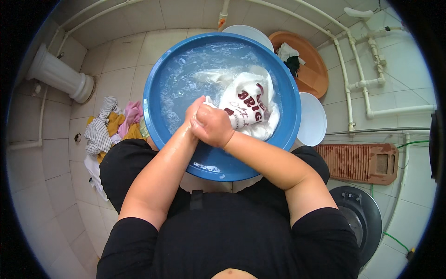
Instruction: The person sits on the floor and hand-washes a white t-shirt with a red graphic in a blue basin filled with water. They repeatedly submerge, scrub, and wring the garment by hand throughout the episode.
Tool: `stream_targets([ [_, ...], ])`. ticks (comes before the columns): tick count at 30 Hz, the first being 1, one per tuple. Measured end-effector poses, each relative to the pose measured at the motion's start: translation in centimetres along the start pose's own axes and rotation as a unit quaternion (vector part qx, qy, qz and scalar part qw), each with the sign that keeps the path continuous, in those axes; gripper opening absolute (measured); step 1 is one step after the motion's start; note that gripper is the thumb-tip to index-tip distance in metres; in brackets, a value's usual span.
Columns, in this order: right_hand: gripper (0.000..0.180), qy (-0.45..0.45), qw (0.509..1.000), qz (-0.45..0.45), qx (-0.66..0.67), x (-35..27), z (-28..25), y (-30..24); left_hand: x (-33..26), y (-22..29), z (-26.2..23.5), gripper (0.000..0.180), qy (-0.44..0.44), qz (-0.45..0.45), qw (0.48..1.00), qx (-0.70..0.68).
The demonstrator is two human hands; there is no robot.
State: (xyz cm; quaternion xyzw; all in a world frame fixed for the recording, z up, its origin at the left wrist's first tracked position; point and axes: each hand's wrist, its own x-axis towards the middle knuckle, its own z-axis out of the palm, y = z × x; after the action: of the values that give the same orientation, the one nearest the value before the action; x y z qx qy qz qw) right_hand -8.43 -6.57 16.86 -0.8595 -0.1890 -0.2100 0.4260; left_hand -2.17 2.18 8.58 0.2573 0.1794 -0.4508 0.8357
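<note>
A white garment with dark red lettering lies bunched and wet in a big round blue tub of sudsy water. Part of it floats spread out toward the tub's middle. My left hand and my right hand are pressed together above the near-left part of the water. Both are closed on a small bunched end of the white garment, which shows just above the knuckles. The right hand covers much of the left one's fingers. Both forearms reach in over the near rim and look wet.
Left of the tub, a pile of striped, pink and mustard clothes lies on tiles. To the right are a brown basin with clothes, a white lid, a brown washboard and a dark round appliance. Pipes line the wall.
</note>
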Motion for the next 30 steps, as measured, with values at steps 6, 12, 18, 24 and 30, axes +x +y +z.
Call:
stream_targets([
  [6,0.03,0.002,0.939,0.313,-0.14,1.9,-4.1,8.4,-2.8,-1.1,5.0,0.032,-0.041,-0.087,0.993,0.07],
  [12,0.043,-0.255,0.855,0.31,-0.329,0.0,-9.4,13.8,-5.0,-0.1,6.5,0.025,-0.204,-0.104,0.917,0.326],
  [18,0.031,-0.454,0.723,0.358,-0.378,-1.6,-11.5,11.3,-5.6,4.3,7.8,0.041,-0.007,-0.05,0.845,0.533],
  [24,0.026,-0.634,0.674,0.265,-0.271,1.3,-12.1,4.2,-4.9,4.2,6.3,0.04,-0.003,-0.018,0.623,0.782],
  [30,0.047,-0.377,0.894,0.004,-0.243,3.4,-8.4,11.0,-5.3,4.4,6.2,0.029,-0.287,-0.035,0.896,0.337],
])
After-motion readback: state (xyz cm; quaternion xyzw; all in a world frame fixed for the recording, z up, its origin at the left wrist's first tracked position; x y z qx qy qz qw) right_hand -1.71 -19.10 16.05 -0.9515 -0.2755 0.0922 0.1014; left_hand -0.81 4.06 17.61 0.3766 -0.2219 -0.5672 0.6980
